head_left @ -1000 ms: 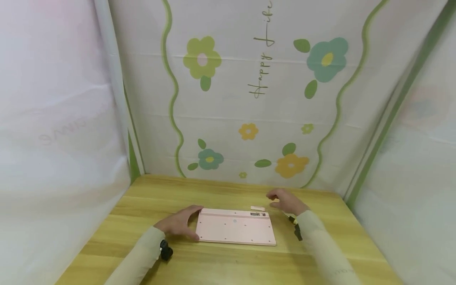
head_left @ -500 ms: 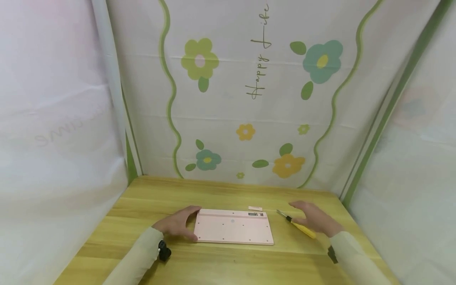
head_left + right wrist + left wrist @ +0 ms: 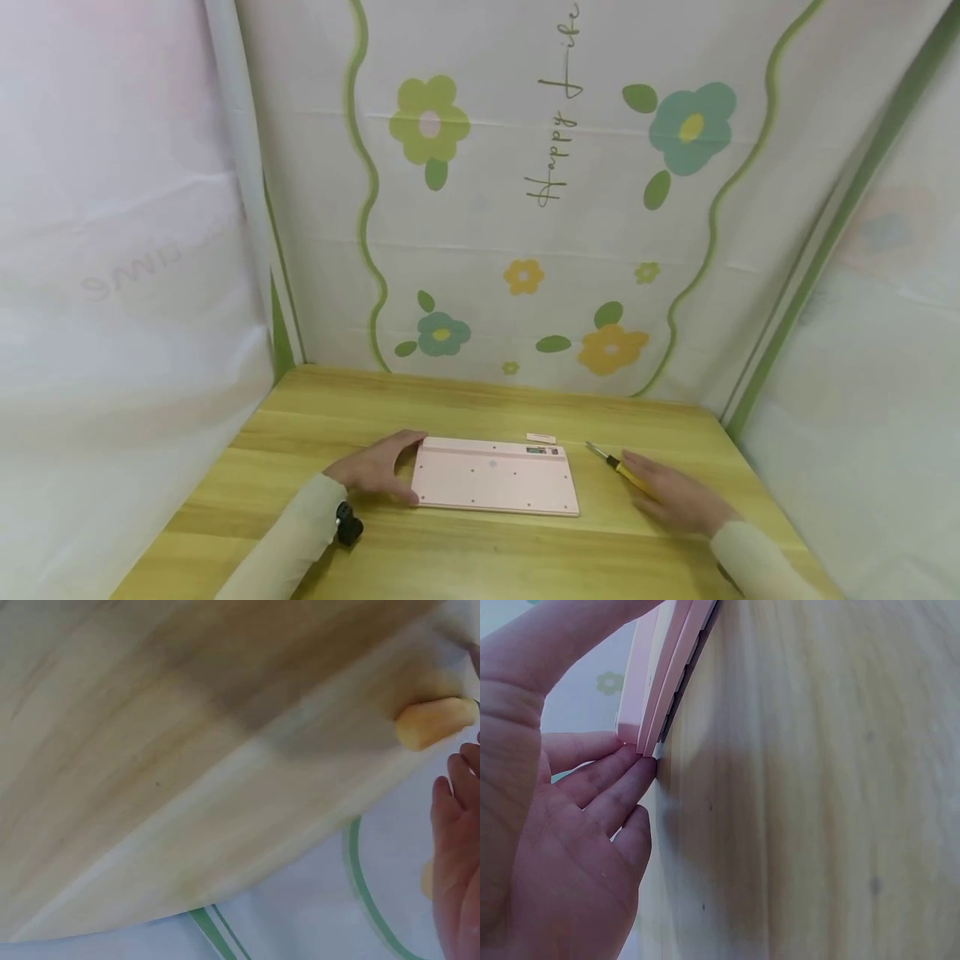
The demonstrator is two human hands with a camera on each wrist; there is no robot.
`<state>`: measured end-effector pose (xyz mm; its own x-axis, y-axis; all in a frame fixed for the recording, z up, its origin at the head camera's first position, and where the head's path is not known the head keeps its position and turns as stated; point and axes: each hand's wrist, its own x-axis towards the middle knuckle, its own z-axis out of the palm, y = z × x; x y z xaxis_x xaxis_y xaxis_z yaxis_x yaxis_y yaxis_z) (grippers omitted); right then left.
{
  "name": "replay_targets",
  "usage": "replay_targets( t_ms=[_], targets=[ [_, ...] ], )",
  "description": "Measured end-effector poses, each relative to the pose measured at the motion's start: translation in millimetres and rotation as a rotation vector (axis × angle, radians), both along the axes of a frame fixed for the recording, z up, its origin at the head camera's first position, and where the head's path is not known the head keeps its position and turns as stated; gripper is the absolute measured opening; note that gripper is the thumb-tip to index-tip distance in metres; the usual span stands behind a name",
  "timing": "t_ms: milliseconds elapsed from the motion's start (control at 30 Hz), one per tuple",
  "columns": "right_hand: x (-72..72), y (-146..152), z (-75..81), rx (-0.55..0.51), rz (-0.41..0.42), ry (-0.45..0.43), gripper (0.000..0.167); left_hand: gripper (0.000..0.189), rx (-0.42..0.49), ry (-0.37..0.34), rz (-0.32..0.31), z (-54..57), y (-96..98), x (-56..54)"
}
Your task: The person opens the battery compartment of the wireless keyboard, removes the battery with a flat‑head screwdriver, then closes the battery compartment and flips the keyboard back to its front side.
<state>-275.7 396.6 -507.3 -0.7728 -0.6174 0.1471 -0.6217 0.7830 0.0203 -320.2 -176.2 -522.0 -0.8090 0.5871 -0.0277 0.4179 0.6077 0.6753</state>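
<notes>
A pink keyboard (image 3: 495, 489) lies face down on the wooden table, small screws dotting its back. My left hand (image 3: 375, 467) holds its left end, thumb at the near corner and fingers at the far one; the left wrist view has the fingertips against the pink edge (image 3: 634, 712). Just beyond the keyboard's far right edge is a small pink cover (image 3: 541, 437), near an uncovered compartment (image 3: 538, 451). My right hand (image 3: 684, 498) is over a yellow-handled screwdriver (image 3: 600, 452), partly hiding it. In the right wrist view the handle (image 3: 435, 724) lies between thumb and fingers, with gaps around it.
The wooden table (image 3: 450, 558) reaches back to a white flower-printed curtain (image 3: 480, 208). More white sheets hang at the left (image 3: 127, 333) and right (image 3: 862, 375). A black camera (image 3: 347, 527) is strapped to the left wrist.
My right hand has moved right and nearer from beside the small cover, then lowered over the screwdriver handle. The left hand and keyboard stay in place.
</notes>
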Motion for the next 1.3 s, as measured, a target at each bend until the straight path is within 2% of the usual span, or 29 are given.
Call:
replay_targets(
  t_ms=[167, 300, 633, 833, 1000, 1300],
  targets=[
    [-4.1, 1, -7.5, -0.019, 0.063, 0.076, 0.058, 0.115, 0.001, 0.001, -0.002, 1.4, 0.4, -1.9],
    [-10.1, -2, -8.8, -0.066, 0.075, 0.064, 0.049, 0.115, 0.011, 0.000, -0.003, 1.9, -0.2, -2.5],
    [-22.8, -9, -11.7, -0.169, -0.035, -0.032, 0.039, 0.114, 0.018, 0.000, -0.004, -0.6, 0.5, -3.1],
    [-20.2, -11, -15.9, -0.320, -0.058, -0.040, 0.033, 0.116, 0.028, -0.020, 0.006, -2.1, 1.6, -2.3],
    [-17.2, -12, -9.1, -0.444, -0.090, -0.052, 0.033, 0.117, 0.034, -0.027, 0.005, -1.9, 1.5, -1.9],
    [-23.0, -13, 18.5, -0.489, -0.090, -0.016, 0.024, 0.117, 0.027, -0.028, 0.015, -2.9, -0.1, -1.1]
  ],
)
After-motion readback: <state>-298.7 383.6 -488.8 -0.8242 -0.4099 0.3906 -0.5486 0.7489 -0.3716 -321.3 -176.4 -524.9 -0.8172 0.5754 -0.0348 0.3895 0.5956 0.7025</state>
